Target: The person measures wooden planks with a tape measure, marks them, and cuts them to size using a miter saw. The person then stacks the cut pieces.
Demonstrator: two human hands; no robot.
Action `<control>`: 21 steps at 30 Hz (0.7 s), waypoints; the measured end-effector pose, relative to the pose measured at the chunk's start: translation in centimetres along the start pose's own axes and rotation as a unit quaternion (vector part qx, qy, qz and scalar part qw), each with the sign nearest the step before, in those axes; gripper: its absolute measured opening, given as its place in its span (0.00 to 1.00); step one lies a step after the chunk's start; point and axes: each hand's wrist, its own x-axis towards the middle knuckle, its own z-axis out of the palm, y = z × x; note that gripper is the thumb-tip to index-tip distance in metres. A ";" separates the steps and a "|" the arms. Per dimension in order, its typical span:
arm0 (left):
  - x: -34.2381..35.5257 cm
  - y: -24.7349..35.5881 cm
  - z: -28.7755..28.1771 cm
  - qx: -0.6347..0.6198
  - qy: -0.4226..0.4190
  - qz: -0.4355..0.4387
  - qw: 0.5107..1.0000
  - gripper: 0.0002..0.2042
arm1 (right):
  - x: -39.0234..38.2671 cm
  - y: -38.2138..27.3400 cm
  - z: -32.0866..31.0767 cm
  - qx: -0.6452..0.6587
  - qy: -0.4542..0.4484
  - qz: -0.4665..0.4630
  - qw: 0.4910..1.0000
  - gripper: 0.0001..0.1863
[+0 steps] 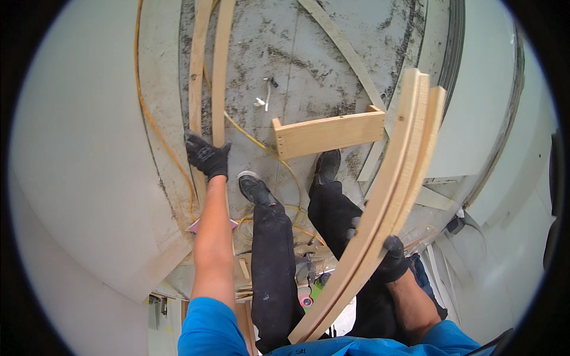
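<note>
Black gloves cover both my hands. My right hand (393, 261) is wrapped round a bundle of long pale wooden strips (386, 172), its fingertips showing at the bundle's left edge. The strips slant from my waist up to the right, lying side by side. My left hand (208, 155) reaches down at the left with thumb and fingers spread. It lies across one long wooden strip (197, 77), and its thumb is at the near end of a second strip (221, 71). My forearm hides part of what lies below.
A short wooden frame piece (329, 135) with end blocks stands ahead of my shoes (255, 187). A yellow cord (252, 138) and an orange cord (142, 98) run over the stained grey floor. A long strip (344, 47) lies diagonally beyond; white scraps (265, 98) lie nearby.
</note>
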 end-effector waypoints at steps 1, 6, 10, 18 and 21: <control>0.9 -1.6 0.8 -0.043 0.011 0.020 0.999 0.61 | 0.0 0.0 -0.4 -0.005 0.009 0.033 0.999 0.42; 1.7 -5.2 -0.6 -0.156 -0.042 0.079 0.984 0.51 | 0.1 -0.3 1.1 -0.033 -0.014 0.017 0.999 0.40; -2.8 -8.0 -4.7 -0.266 -0.031 0.153 0.951 0.47 | -0.8 -0.6 1.4 -0.022 -0.042 0.011 0.999 0.38; -20.3 -11.9 -28.7 -0.465 -0.212 0.147 0.847 0.29 | -6.1 -3.8 -1.5 -0.080 -0.071 -0.134 0.985 0.27; -26.9 -14.8 -34.7 -0.480 -0.195 0.150 0.842 0.29 | -12.4 -9.2 4.3 -0.085 -0.127 -0.224 0.963 0.23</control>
